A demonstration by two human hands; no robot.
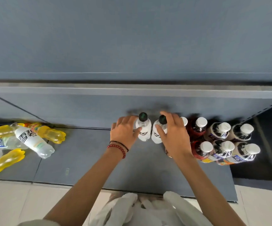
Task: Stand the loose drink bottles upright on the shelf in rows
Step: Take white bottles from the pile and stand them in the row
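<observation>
Head view showed a heap of loose bottles lying on their sides at the far left of the grey shelf (86, 157): yellow bottles (54, 136), clear water bottles (6, 142), and a white-labelled bottle (32, 140) lying slantwise across them. Well apart from that heap, near the middle of the shelf, the left hand (124, 131), with bead bracelets (117, 148) at the wrist, curled thumb and fingers round the left white bottle (143, 129), which stood upright under a dark cap. Just beside it stood the right white bottle (156, 136), also dark-capped and upright, gripped by the right hand (174, 136) with the thumb across its front and the fingers reaching over and behind the cap. Partly hidden behind that hand was another white cap. Right of the hand, two rows of upright white-capped bottles stood packed close together: red drink bottles (197, 128) first, then brown drink bottles (220, 131) out to the shelf's right end. Pale floor tiles (10, 201) ran along the shelf's front edge.
</observation>
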